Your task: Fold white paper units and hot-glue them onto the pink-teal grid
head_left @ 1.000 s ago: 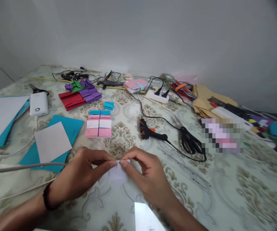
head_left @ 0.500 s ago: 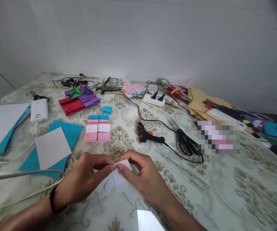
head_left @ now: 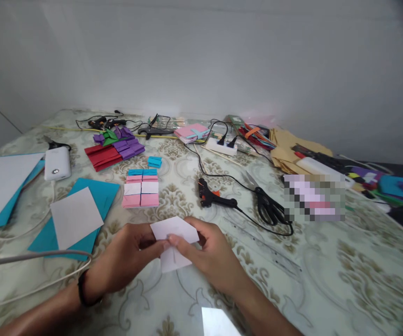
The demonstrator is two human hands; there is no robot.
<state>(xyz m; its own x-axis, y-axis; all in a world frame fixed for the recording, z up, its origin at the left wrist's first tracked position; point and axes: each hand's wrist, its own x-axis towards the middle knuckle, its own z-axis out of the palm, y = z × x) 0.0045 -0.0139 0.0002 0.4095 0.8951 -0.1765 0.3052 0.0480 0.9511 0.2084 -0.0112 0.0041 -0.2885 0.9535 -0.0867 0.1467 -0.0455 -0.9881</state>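
left hand [head_left: 126, 254], right hand [head_left: 211, 252]: thumbs and fingers pinched closed on folded white paper piece [head_left: 176, 227] | paper between both hands | beyond right hand: black plastic glue gun [head_left: 218, 199] on bench [head_left: 166, 301]

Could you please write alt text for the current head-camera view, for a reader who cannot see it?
A person's left hand and right hand hold a creased white paper above a patterned tablecloth. Beyond them lie a folded pink, white and blue stack, a black glue gun and black-handled scissors.
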